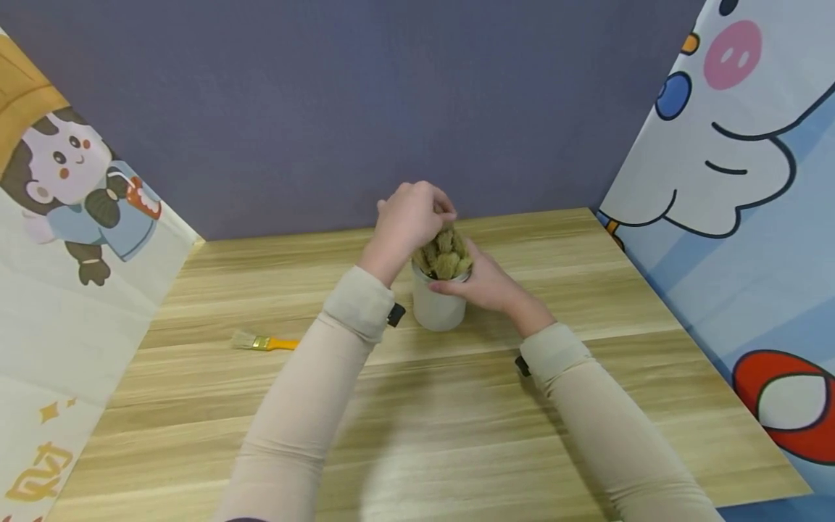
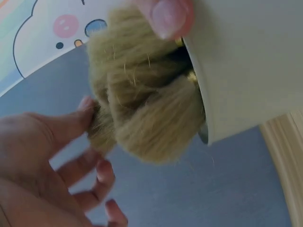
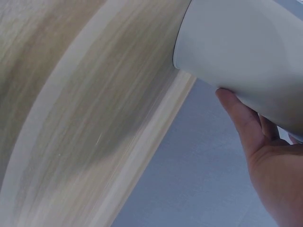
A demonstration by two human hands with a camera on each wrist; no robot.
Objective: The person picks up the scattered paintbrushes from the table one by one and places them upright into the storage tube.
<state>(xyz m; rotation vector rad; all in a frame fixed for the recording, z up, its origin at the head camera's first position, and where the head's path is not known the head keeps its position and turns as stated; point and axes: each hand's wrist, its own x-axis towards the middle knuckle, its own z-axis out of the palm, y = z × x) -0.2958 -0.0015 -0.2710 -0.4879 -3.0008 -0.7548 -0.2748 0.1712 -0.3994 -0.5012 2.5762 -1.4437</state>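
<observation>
A white cylindrical cup (image 1: pixel 438 308) stands on the table, packed with several paintbrushes (image 2: pixel 151 118) whose tan bristles point up out of its mouth. My right hand (image 1: pixel 488 284) grips the cup from its right side, thumb near the rim and fingers round the far side. Over the cup's far edge, my left hand (image 1: pixel 407 221) pinches one bristle tuft (image 2: pixel 102 130) between thumb and forefinger, as the left wrist view shows. The other left fingers are loosely bent. The brush handles are hidden inside the cup.
A paintbrush (image 1: pixel 261 342) with an orange handle lies on the wooden table (image 1: pixel 470 435) at the left, its handle end hidden behind my left forearm. A dark blue-grey panel (image 1: pixel 326 123) rises along the table's back edge. Cartoon-printed panels (image 1: pixel 737 167) flank both sides.
</observation>
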